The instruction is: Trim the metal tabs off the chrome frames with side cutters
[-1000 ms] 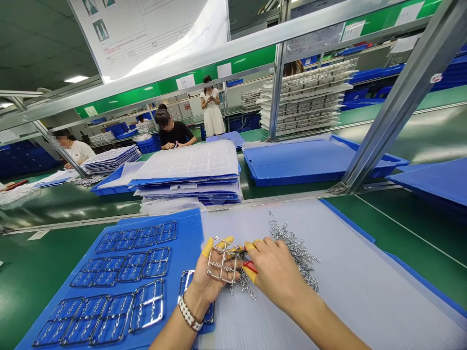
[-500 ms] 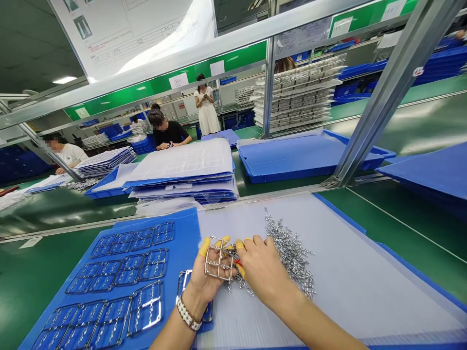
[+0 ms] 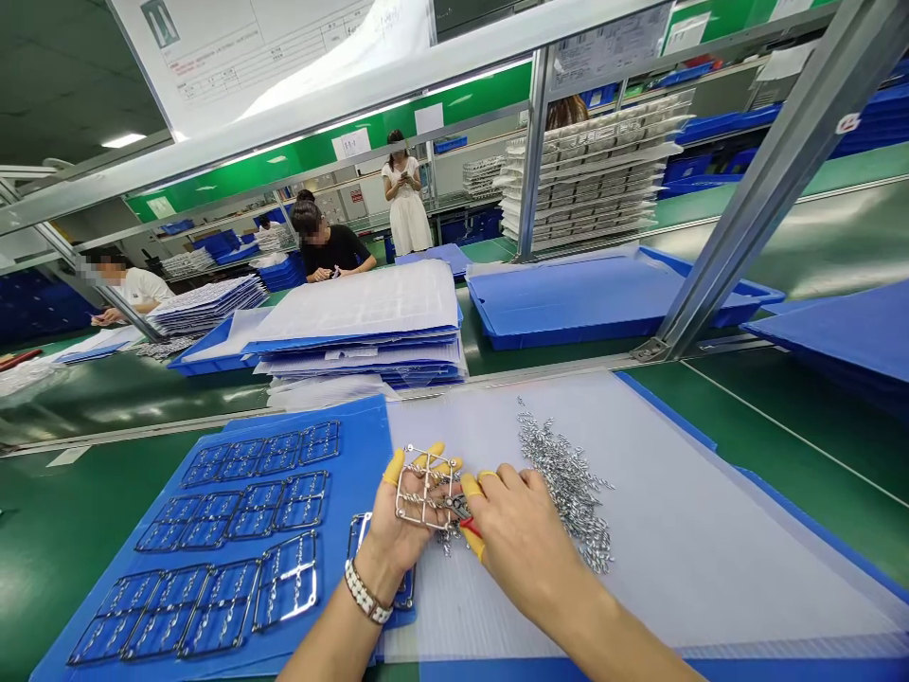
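My left hand (image 3: 399, 530), in yellow finger cots, holds a silver sprue frame (image 3: 426, 496) tilted up over the palm. The frame is a square grid with small twisted pieces on its bars. My right hand (image 3: 522, 530), also in yellow cots, is closed around small nippers (image 3: 460, 508) with a red handle. Their jaws are at the frame's right side; whether they touch a bar I cannot tell. Behind and right of my hands lies a loose pile of small silver twisted pieces (image 3: 568, 483). Another frame (image 3: 359, 530) lies partly hidden behind my left wrist.
Rows of similar frames (image 3: 227, 601) lie on a blue sheet (image 3: 355, 440) at left. A translucent white sheet (image 3: 696, 549) is under the pile. Beyond stand stacked sheets (image 3: 362, 308), a blue tray (image 3: 568, 327) and a slanted metal post (image 3: 767, 180). Other people sit or stand farther back.
The nippers have moved down along the frame's right side, from its upper part to a lower spot. My left hand still holds the frame. The whole view has shifted slightly.
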`<state>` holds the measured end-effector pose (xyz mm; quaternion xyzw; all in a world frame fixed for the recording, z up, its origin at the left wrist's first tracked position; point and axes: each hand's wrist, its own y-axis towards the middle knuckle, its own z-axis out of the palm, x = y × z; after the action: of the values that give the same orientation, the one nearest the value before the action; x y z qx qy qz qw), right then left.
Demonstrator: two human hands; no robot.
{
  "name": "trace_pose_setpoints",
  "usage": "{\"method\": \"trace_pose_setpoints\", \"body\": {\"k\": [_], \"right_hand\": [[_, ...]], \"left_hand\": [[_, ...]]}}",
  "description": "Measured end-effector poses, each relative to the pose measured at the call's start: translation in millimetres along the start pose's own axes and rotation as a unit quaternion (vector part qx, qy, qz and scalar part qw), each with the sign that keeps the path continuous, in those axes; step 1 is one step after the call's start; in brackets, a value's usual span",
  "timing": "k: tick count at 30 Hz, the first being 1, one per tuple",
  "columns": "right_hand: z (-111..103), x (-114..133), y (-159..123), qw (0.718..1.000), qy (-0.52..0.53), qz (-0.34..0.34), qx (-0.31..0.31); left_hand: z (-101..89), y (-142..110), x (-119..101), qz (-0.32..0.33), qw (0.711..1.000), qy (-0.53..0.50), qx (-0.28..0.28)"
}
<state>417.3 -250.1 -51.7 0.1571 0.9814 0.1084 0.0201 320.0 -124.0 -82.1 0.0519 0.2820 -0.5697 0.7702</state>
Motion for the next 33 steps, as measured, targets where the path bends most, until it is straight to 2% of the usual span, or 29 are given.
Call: {"method": "trace_pose_setpoints", "body": {"k": [7, 13, 18, 21, 24, 26, 29, 31, 33], "right_hand": [[8, 6, 1, 1.0, 0.01, -0.019, 0.005], [7, 9, 3, 0.999, 0.003, -0.034, 0.029], [4, 9, 2, 0.999, -0.004, -0.03, 0.041], [5, 2, 0, 0.999, 0.032, -0.02, 0.018], [6, -8, 2, 0.99, 0.139, 0.022, -0.026], [6, -13, 6, 0.958, 0.275, 0.071, -0.027], [7, -11, 16, 0.862, 0.491, 0.129, 0.005], [11, -7, 23, 0.804, 0.576, 0.151, 0.005], [16, -4, 28, 0.778, 0.607, 0.164, -0.004]], "left_hand": [[-0.3, 1, 2, 0.007, 1.0, -0.004, -0.004], [-2.7, 2, 4, 0.009, 0.999, 0.006, -0.033], [-3.0, 3, 3, 0.004, 1.0, 0.009, -0.023], [-1.1, 2, 2, 0.017, 1.0, 0.015, -0.02], [0.3, -2, 7, 0.074, 0.993, 0.074, -0.046], [0.7, -6, 12, 0.146, 0.972, 0.165, -0.077], [1.9, -13, 18, 0.262, 0.899, 0.341, -0.082], [3.5, -17, 20, 0.313, 0.847, 0.425, -0.061], [5.0, -19, 19, 0.343, 0.811, 0.471, -0.051]]}}
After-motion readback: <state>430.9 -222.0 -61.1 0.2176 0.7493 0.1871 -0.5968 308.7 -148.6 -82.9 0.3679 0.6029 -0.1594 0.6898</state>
